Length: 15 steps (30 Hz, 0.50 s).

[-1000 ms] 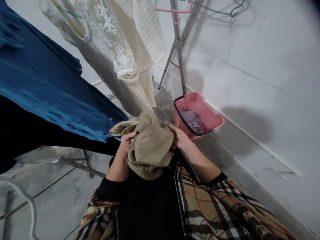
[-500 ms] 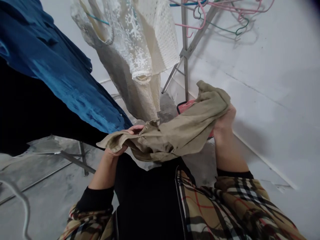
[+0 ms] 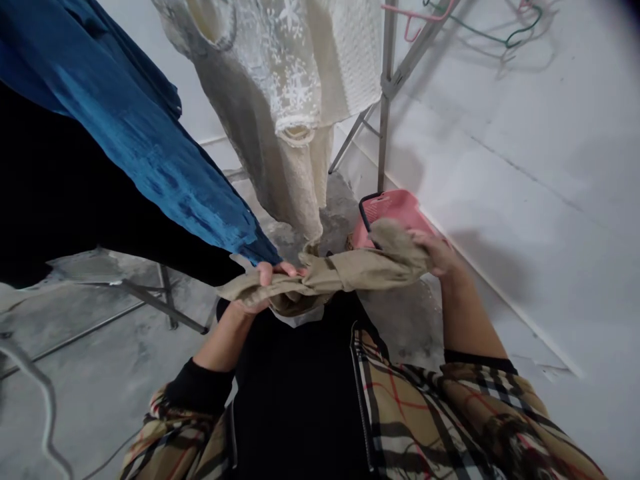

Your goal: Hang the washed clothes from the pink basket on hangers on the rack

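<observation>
A khaki cloth garment (image 3: 350, 270) is stretched sideways in front of my body, bunched and folded. My left hand (image 3: 263, 287) is closed around its left end, thumb on top of the fabric. At the other end my right hand (image 3: 433, 252) grips the cloth, its fingers partly hidden behind the folds. Just beyond my left hand hangs a blue garment (image 3: 165, 167), its lower edge close to my fingers. A cream lace and knit garment (image 3: 295, 100) hangs straight ahead, its lower tip just above the khaki cloth.
Behind my right hand a pink plastic basket (image 3: 400, 203) with a dark handle stands on the floor by the wall. A metal rack leg (image 3: 384, 133) rises beside it. Pink and green hangers (image 3: 500, 41) hang upper right. Black cloth (image 3: 75, 200) hangs at left above a metal frame (image 3: 155, 303).
My right hand has lowered, and the khaki garment has gone from spread and raised to narrower and more bunched. More of the pink basket shows. The view has tilted downward.
</observation>
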{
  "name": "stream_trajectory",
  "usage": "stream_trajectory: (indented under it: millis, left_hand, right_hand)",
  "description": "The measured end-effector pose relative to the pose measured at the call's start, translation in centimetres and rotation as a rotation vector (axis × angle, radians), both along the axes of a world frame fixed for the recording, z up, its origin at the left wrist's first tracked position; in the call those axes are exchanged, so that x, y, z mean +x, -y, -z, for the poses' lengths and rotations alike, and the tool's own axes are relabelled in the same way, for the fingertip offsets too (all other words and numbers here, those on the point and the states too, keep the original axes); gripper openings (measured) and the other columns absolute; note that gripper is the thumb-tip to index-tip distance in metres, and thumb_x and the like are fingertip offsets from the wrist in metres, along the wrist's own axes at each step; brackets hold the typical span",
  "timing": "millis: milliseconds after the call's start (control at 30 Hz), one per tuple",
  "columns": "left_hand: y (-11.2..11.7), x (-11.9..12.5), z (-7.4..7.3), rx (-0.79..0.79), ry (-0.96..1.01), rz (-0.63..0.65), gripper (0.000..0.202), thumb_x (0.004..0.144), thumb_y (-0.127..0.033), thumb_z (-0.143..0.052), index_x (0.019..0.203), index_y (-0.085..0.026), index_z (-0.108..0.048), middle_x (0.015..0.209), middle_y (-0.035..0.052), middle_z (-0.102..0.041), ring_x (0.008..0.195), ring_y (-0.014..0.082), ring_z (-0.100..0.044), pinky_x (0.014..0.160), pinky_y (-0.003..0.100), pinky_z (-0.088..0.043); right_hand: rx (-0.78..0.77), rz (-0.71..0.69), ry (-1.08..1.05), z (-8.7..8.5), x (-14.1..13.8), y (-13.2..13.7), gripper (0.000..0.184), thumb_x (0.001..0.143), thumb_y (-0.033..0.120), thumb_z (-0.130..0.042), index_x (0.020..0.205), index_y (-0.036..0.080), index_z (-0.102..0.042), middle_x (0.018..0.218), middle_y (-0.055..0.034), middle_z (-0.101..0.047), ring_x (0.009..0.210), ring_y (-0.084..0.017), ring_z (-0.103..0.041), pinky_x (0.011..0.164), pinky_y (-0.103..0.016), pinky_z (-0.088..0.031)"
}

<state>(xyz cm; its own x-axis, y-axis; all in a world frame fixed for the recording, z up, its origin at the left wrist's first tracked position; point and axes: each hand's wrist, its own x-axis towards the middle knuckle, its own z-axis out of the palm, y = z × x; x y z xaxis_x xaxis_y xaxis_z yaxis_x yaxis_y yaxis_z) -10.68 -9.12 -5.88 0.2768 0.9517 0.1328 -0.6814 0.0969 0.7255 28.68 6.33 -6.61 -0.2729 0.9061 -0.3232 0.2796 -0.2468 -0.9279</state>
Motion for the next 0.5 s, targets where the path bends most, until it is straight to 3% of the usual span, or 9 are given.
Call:
stream_trajectory:
  millis: [100, 167, 233, 333, 400, 500]
  left_hand:
    - [1.0, 2.6, 1.8, -0.042, -0.084, 0.175, 0.040, 0.067, -0.051, -0.080, 0.058, -0.018, -0.060, 0.099, 0.0089, -0.074, 0.115, 0.0343, -0.063, 0.106, 0.058, -0.041]
    - [1.5, 4.2, 2.4, -0.046, -0.156, 0.307, 0.038, 0.073, -0.054, -0.075, 0.061, -0.019, -0.066, 0.102, 0.0121, -0.074, 0.118, 0.0346, -0.061, 0.110, 0.057, -0.036]
    - [1.8, 5.6, 2.5, -0.014, -0.279, 0.456, 0.039, 0.077, -0.058, -0.069, 0.066, -0.020, -0.071, 0.108, 0.0143, -0.073, 0.122, 0.0341, -0.059, 0.112, 0.053, -0.035]
    - [2.1, 7.1, 2.4, 0.052, -0.478, 0.631, 0.045, 0.080, -0.062, -0.063, 0.069, -0.020, -0.072, 0.113, 0.0167, -0.071, 0.124, 0.0338, -0.057, 0.110, 0.050, -0.037]
    - [2.3, 7.7, 2.4, 0.069, -0.522, 0.667, 0.047, 0.080, -0.064, -0.061, 0.069, -0.019, -0.071, 0.112, 0.0169, -0.072, 0.123, 0.0337, -0.058, 0.108, 0.049, -0.039]
    - [2.7, 8.0, 2.7, 0.067, -0.503, 0.667, 0.047, 0.080, -0.064, -0.061, 0.070, -0.019, -0.070, 0.113, 0.0172, -0.072, 0.121, 0.0332, -0.059, 0.106, 0.048, -0.040]
  right_hand:
    - [-0.041, -0.119, 0.226, 3.4, -0.8, 2.3, 0.015, 0.057, 0.031, -0.071, 0.065, 0.019, -0.063, 0.072, -0.0085, -0.070, 0.079, -0.025, -0.065, 0.079, -0.036, -0.050]
    - [-0.032, -0.182, 0.330, 5.0, -1.8, 3.7, 0.017, 0.059, 0.028, -0.073, 0.055, 0.019, -0.059, 0.068, -0.0096, -0.069, 0.082, -0.027, -0.066, 0.084, -0.036, -0.049]
    - [0.001, -0.245, 0.370, 6.1, -3.5, 4.8, 0.016, 0.069, 0.033, -0.071, 0.064, 0.019, -0.065, 0.083, -0.0104, -0.073, 0.095, -0.028, -0.066, 0.092, -0.037, -0.047]
    - [0.041, -0.352, 0.350, 7.0, -7.2, 5.8, 0.029, 0.081, 0.041, -0.064, 0.098, 0.020, -0.072, 0.113, -0.0089, -0.072, 0.110, -0.027, -0.062, 0.101, -0.039, -0.043]
    - [0.030, -0.423, 0.326, 7.7, -10.0, 6.3, 0.038, 0.079, 0.042, -0.068, 0.109, 0.019, -0.071, 0.117, -0.0097, -0.071, 0.109, -0.028, -0.064, 0.100, -0.039, -0.045]
    - [-0.011, -0.493, 0.309, 9.1, -14.2, 7.5, 0.043, 0.061, 0.033, -0.084, 0.101, 0.018, -0.073, 0.107, -0.0103, -0.074, 0.105, -0.030, -0.066, 0.097, -0.037, -0.046]
